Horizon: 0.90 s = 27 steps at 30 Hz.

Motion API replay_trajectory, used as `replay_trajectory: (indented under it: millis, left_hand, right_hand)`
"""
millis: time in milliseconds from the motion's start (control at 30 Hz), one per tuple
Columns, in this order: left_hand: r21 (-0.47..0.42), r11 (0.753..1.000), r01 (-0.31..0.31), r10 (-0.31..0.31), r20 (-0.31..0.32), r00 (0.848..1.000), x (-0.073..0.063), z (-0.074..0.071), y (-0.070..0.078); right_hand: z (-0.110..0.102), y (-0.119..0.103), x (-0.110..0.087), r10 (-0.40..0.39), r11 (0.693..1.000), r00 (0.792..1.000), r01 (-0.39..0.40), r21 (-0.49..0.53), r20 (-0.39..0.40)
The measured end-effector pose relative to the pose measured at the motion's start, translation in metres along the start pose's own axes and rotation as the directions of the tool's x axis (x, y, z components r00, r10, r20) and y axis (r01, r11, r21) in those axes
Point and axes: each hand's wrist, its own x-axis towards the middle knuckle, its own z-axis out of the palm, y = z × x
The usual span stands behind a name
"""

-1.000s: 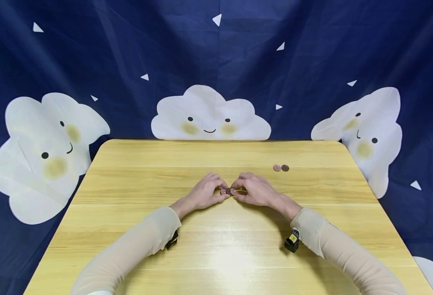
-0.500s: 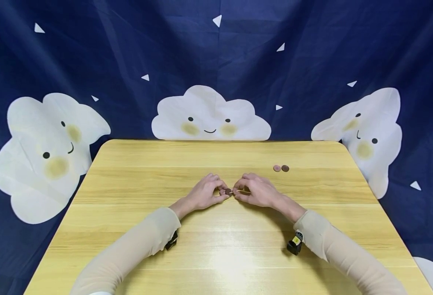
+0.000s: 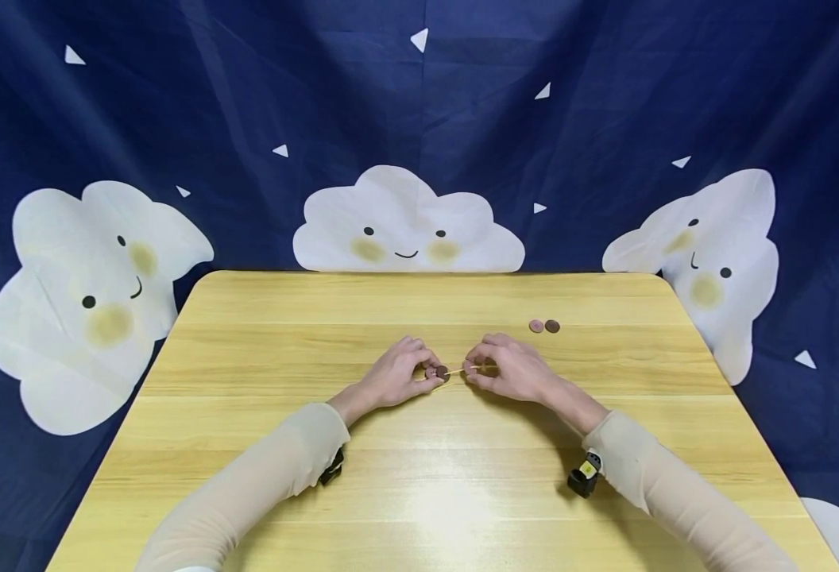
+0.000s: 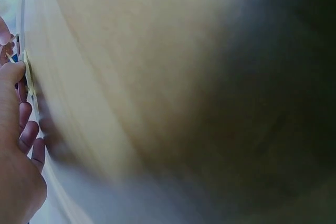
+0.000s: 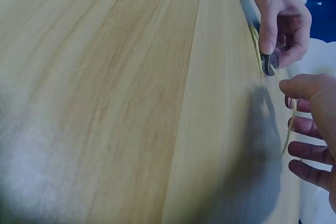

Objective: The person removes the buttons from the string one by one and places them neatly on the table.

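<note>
In the head view my left hand (image 3: 396, 373) pinches a dark brown button (image 3: 442, 373) and a pinkish button (image 3: 431, 372) side by side. A thin yellow cord (image 3: 456, 371) runs from the dark button across to my right hand (image 3: 511, 370), whose thumb and index finger pinch another pinkish button (image 3: 469, 367) on it. The right wrist view shows the cord coming out of a hole in the dark button (image 5: 271, 64), its tail hanging past the right fingers. Only the edge of the left wrist view takes in my left hand (image 4: 16, 135).
Farther back on the wooden table (image 3: 284, 318) lie a pink button (image 3: 537, 326) and a dark brown button (image 3: 552, 326), side by side. Behind the table's far edge hangs a dark blue curtain (image 3: 248, 95) printed with clouds.
My right hand has moved right, away from the left, with the pinkish button; more cord shows between the hands. My left hand stays in place.
</note>
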Motion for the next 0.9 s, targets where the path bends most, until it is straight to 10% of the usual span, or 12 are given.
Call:
replay_trajectory:
  millis: [900]
  left_hand:
    - [0.015, 1.000, 0.010, -0.010, 0.006, 1.000, -0.002, -0.001, 0.002]
  right_hand:
    - [-0.011, 0.021, -0.020, 0.037, 0.999, 0.998, -0.038, -0.015, -0.048]
